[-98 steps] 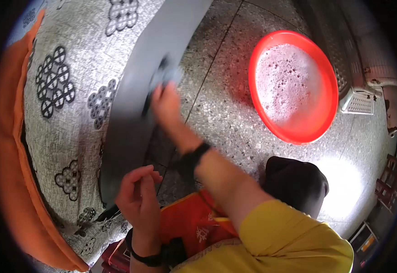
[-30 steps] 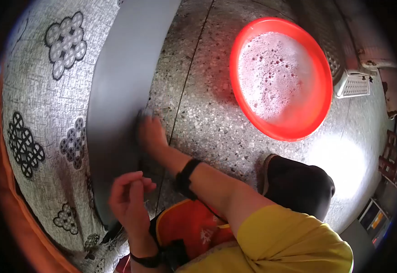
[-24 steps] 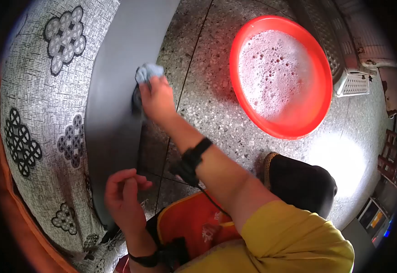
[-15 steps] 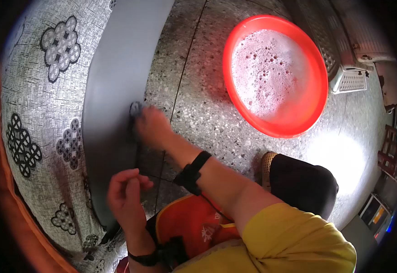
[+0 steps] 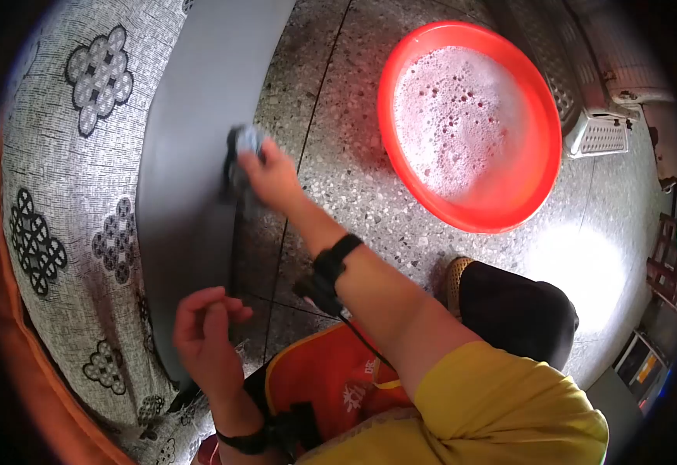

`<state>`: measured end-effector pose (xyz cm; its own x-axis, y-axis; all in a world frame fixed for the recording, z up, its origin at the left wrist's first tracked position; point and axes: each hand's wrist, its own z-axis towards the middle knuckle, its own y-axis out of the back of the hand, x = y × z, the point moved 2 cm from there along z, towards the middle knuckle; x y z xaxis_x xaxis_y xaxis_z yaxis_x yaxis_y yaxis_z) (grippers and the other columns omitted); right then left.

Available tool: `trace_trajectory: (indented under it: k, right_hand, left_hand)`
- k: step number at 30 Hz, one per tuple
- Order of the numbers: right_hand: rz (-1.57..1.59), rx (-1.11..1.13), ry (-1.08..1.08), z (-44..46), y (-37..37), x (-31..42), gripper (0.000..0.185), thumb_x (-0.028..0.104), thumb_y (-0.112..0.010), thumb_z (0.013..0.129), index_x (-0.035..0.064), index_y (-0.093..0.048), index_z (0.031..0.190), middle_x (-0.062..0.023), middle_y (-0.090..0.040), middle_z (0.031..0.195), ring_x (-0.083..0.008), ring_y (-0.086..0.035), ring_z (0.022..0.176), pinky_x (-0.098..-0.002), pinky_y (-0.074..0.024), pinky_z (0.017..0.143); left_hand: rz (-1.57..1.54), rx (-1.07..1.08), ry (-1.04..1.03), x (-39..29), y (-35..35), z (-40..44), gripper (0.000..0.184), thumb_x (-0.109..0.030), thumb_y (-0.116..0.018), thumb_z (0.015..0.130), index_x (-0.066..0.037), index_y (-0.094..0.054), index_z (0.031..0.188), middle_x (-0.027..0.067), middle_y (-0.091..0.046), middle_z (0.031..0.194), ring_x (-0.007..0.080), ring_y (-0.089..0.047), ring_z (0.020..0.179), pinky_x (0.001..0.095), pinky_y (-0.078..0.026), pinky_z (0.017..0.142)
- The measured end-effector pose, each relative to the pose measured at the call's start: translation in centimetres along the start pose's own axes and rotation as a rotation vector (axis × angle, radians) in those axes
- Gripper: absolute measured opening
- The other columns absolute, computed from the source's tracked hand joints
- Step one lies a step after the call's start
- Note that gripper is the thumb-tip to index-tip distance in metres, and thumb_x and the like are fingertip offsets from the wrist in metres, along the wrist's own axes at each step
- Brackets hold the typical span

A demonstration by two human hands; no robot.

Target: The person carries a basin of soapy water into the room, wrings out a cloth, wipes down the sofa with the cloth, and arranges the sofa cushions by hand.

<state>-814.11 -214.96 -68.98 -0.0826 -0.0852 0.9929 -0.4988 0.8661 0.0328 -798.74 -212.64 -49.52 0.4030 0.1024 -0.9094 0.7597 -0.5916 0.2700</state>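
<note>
My right hand (image 5: 274, 180) is closed on a dark cloth with a pale-blue patch (image 5: 237, 159), pressed to the outer edge of a smooth grey panel (image 5: 199, 101). The cloth is blurred, so its exact form is hard to make out. My left hand (image 5: 208, 333) hovers by the lower end of that panel, fingers loosely curled and holding nothing. Dark straps with small devices circle both wrists. Patterned grey fabric (image 5: 82, 178) covers the surface left of the panel.
A red basin (image 5: 509, 221) of foamy water stands on the speckled floor (image 5: 338, 155) to the right. Beyond it is a white perforated stand (image 5: 598, 138). My dark-trousered knee (image 5: 516, 314) is at lower right, with a red apron (image 5: 315, 372) below my arms.
My right hand and the cloth have moved up along the panel's edge, away from my body. My left hand has shifted only slightly to the left.
</note>
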Motion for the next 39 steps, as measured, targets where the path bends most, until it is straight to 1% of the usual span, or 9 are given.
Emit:
trace_trajectory:
  k: [2,9,14,17,24,28,33,35,39]
  right_hand:
    - [0.165,-0.034,-0.312,2.1,1.3,2.8,0.033,0.031,-0.051,0.083,0.0022,-0.053,0.098,-0.0235,-0.059,0.096,-0.0411,-0.056,0.091,-0.0457,-0.0445,0.079]
    - [0.152,0.263,-0.216,-2.8,-2.2,1.8,0.042,0.039,-0.053,0.083,0.0026,-0.053,0.104,-0.0238,-0.059,0.099,-0.0368,-0.056,0.098,-0.0411,-0.0429,0.084]
    - [0.47,-0.076,-0.289,5.9,1.1,5.0,0.053,0.047,-0.035,0.089,-0.002,-0.053,0.098,-0.0241,-0.06,0.092,-0.0378,-0.057,0.092,-0.0413,-0.0429,0.082]
    - [0.075,-0.1,-0.174,3.2,-1.3,5.4,0.045,0.04,-0.039,0.09,-0.0019,-0.052,0.083,-0.0284,-0.057,0.085,-0.0455,-0.054,0.085,-0.0466,-0.0437,0.074]
    - [0.204,0.366,-0.319,-7.0,-3.7,5.1,0.053,0.048,-0.037,0.09,-0.0025,-0.053,0.097,-0.0273,-0.057,0.098,-0.0391,-0.055,0.095,-0.0397,-0.0416,0.085]
    - [0.439,-0.004,-0.213,2.7,2.3,9.8,0.052,0.047,-0.037,0.089,-0.0014,-0.051,0.103,-0.0282,-0.053,0.103,-0.0394,-0.05,0.102,-0.0408,-0.0375,0.089]
    - [0.161,-0.499,-0.171,2.8,-4.0,0.5,0.059,0.046,-0.04,0.09,-0.0079,-0.044,0.113,-0.0178,-0.059,0.099,-0.0283,-0.055,0.09,-0.0376,-0.0419,0.085]
    - [1.268,-0.68,-0.769,-2.3,-9.1,-3.1,0.047,0.037,-0.043,0.091,-0.0061,-0.05,0.108,-0.0194,-0.06,0.098,-0.0313,-0.058,0.091,-0.0378,-0.0448,0.079]
    - [0.058,0.127,-0.668,-15.3,-10.7,-3.0,0.043,0.03,-0.053,0.082,0.0046,-0.043,0.116,-0.0247,-0.059,0.098,-0.0398,-0.057,0.092,-0.0464,-0.0456,0.078]
  left_hand:
    - [-0.007,-0.005,-0.009,0.0,0.3,-0.2,0.011,-0.005,-0.05,0.087,-0.001,-0.057,0.094,0.0079,-0.059,0.077,0.0149,-0.057,0.066,0.0273,-0.05,0.064]
    - [0.056,0.0,0.002,0.6,0.4,0.4,0.011,-0.005,-0.05,0.086,-0.001,-0.057,0.093,0.0071,-0.057,0.076,0.0143,-0.056,0.066,0.0274,-0.048,0.064]
    - [0.046,-0.068,0.005,0.0,0.8,0.5,0.011,-0.006,-0.051,0.085,-0.002,-0.057,0.093,0.0054,-0.056,0.076,0.013,-0.054,0.066,0.0266,-0.046,0.064]
    - [0.133,-0.022,-0.001,0.3,0.6,0.6,0.011,-0.007,-0.05,0.086,-0.002,-0.057,0.094,0.0053,-0.056,0.076,0.0131,-0.054,0.066,0.0264,-0.046,0.064]
    - [0.008,0.009,0.029,0.2,-0.7,1.8,0.011,-0.005,-0.049,0.086,-0.001,-0.056,0.094,0.0068,-0.056,0.077,0.0142,-0.055,0.067,0.0277,-0.048,0.064]
    - [-0.022,-0.058,-0.05,-0.2,-0.1,1.6,0.011,-0.004,-0.048,0.087,0.0,-0.056,0.094,0.0078,-0.057,0.077,0.0147,-0.056,0.068,0.0289,-0.05,0.062]
    - [0.019,-0.12,-0.03,0.0,2.1,0.1,0.012,-0.004,-0.049,0.087,-0.001,-0.056,0.095,0.007,-0.056,0.076,0.0146,-0.055,0.069,0.0283,-0.049,0.063]
    - [0.025,-0.158,-0.038,0.1,2.5,-0.4,0.011,-0.004,-0.049,0.087,0.0,-0.056,0.094,0.0077,-0.057,0.077,0.0149,-0.056,0.068,0.0295,-0.051,0.062]
    - [0.02,-0.12,-0.04,0.1,2.8,-1.2,0.01,-0.004,-0.049,0.087,0.0,-0.056,0.093,0.0077,-0.057,0.075,0.0145,-0.056,0.068,0.029,-0.051,0.062]
